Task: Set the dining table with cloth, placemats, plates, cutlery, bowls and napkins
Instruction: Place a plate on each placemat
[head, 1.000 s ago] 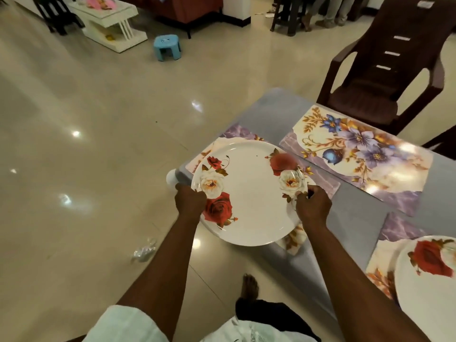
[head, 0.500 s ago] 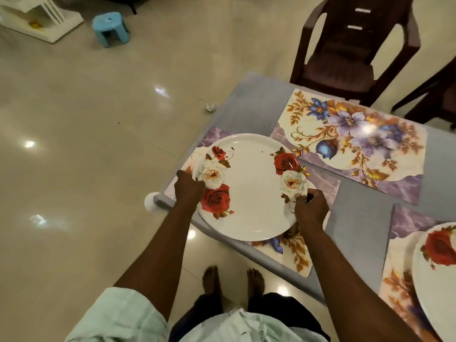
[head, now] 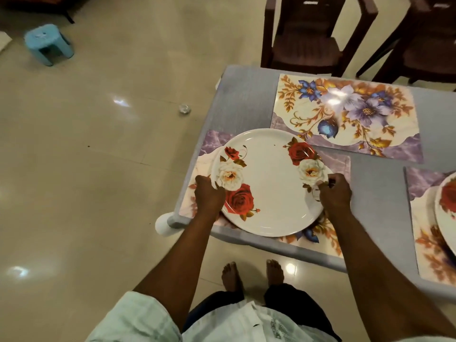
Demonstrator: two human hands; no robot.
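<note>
Left hand (head: 209, 196) grips the left rim of the rose-print plate (head: 269, 183), fingers curled under the edge, thumb side on top. Right hand (head: 335, 193) pinches the opposite rim, fingertips curled over the white rose. Holding both sides likely keeps the plate level and lets it be centred as it goes down.

Plate sits over the near placemat (head: 338, 164) at the table corner; whether it fully rests on the mat or is held just above cannot be told. Mat's front edge overhangs the table edge slightly. Plate surface bare, nothing in it.

Outward: grey tablecloth (head: 246, 99) covers the table. A second floral placemat (head: 345, 114) lies across from the first, nothing on it yet. At the right border a third placemat (head: 419, 243) carries another rose plate (head: 446, 201), cut off by the frame, also holding nothing.

Judgement: cloth and mats done, plates partway; cutlery, bowls and napkins not in view.

Brown plastic chairs (head: 308, 40) stand beyond the table. Blue stool (head: 48, 43) on the tiled floor, well apart.
</note>
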